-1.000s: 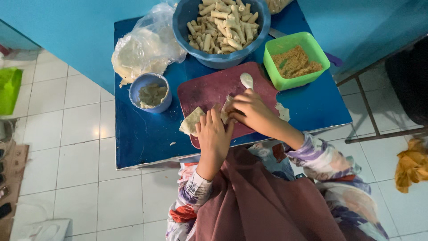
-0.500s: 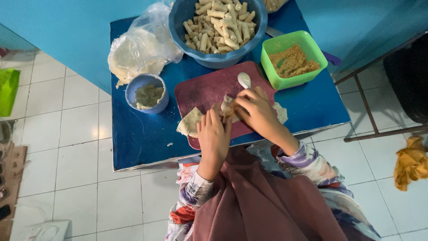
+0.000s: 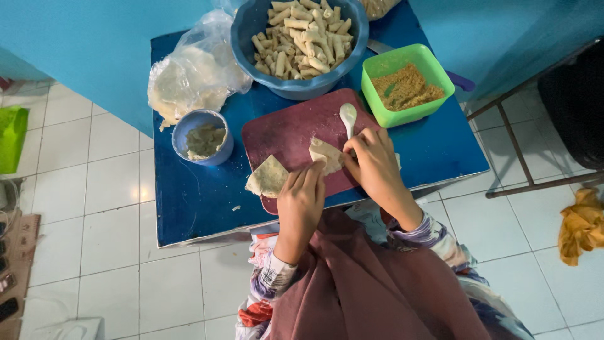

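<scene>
On the maroon cutting board [image 3: 286, 129], in the middle of the blue worktop [image 3: 189, 195], you are pinching a half-rolled wrapper [image 3: 326, 154] between the fingers of both hands. Your left hand [image 3: 301, 201] is pressing its near edge so it is lying flat, while your right hand [image 3: 374, 165] is folding the end inward. A spare wrapper [image 3: 267, 177] is lying just beside.
</scene>
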